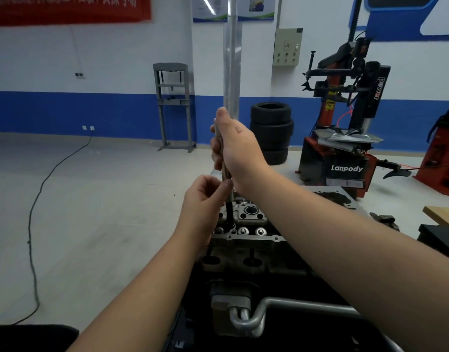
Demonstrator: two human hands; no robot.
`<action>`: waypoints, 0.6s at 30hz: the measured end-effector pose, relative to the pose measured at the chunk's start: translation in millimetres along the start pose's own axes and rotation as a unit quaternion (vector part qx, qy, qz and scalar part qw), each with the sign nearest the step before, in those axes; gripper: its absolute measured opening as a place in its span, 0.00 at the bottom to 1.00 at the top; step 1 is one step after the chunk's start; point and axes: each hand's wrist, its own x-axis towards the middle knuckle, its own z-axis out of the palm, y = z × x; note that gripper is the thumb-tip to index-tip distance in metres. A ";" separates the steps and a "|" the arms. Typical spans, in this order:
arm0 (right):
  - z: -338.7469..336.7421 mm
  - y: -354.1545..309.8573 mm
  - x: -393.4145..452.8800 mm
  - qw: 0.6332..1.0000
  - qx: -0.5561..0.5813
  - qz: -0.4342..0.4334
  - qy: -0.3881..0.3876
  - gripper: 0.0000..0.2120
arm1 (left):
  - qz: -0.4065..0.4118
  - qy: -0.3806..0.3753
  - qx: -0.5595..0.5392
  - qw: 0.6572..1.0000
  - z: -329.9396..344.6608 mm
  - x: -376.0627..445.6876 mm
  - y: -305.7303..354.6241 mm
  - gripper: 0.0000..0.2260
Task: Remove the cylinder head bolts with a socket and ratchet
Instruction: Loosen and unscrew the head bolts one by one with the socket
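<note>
A grey aluminium cylinder head (251, 217) lies in the middle of the view, with round valve buckets along its near row. A ratchet tool (225, 168) stands upright over the head's left part, and its dark extension and socket (229, 214) reach down into a bolt hole. My right hand (235, 146) grips the metal handle from the right, thumb pointing up. Just below it, my left hand (204, 199) pinches the shaft where handle and extension meet. The bolt itself is hidden in the hole.
A tyre changer (345, 138) and a stack of tyres (271, 130) stand behind the bench. A grey press frame (174, 105) is at the back wall. A black cable (40, 199) crosses the floor at left. Bent metal pipes (256, 316) lie in front of the head.
</note>
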 end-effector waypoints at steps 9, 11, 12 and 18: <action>-34.5 34.3 -2.1 0.989 -0.104 -0.072 -0.082 0.04 | -0.035 -0.081 -0.011 0.996 -0.2 0.2 0.0 0.13; -40.5 39.5 -2.1 0.991 -0.067 -0.059 -0.101 0.05 | -0.026 -0.066 -0.003 0.997 0.1 -0.1 -0.5 0.11; -43.3 39.9 -1.5 0.991 -0.038 -0.040 -0.121 0.05 | -0.019 -0.053 0.002 0.998 0.1 0.1 -1.1 0.10; -56.9 40.6 13.8 0.966 0.047 0.062 -0.248 0.12 | -0.030 -0.033 -0.020 0.999 2.9 2.7 0.4 0.09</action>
